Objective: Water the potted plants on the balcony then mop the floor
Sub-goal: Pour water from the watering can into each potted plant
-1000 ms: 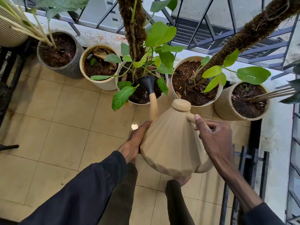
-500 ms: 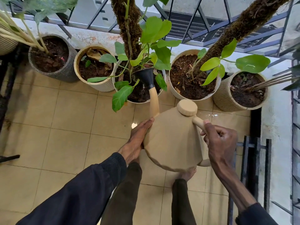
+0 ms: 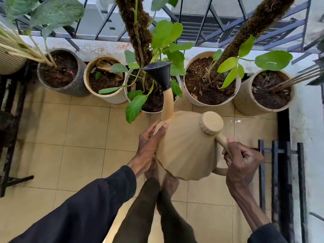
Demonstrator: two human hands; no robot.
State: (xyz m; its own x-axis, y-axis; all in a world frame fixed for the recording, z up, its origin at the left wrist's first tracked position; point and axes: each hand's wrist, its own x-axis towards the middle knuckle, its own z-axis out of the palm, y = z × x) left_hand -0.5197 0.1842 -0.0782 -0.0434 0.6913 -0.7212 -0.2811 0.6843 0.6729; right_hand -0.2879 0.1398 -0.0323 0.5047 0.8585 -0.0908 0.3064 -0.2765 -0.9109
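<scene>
I hold a beige faceted watering can (image 3: 187, 146) over the tiled floor. My right hand (image 3: 242, 163) grips its handle at the right. My left hand (image 3: 149, 146) lies with straight fingers against the can's left side, near the base of the spout. The black rose (image 3: 160, 74) at the spout's tip hangs over the middle white pot (image 3: 152, 111), which holds a moss pole and green leaves. No water stream is visible.
More pots line the wall: a grey pot (image 3: 77, 88), a ribbed cream pot (image 3: 115, 99), a white pot (image 3: 210, 102) with a leaning moss pole, and a ribbed beige pot (image 3: 245, 106). A metal railing (image 3: 219, 32) runs behind. A black rack (image 3: 278, 172) stands at right. My feet are below the can.
The can has lifted and shifted right, with the rose rising higher above the middle pot. My right hand moved right along with the handle. The view has tilted slightly.
</scene>
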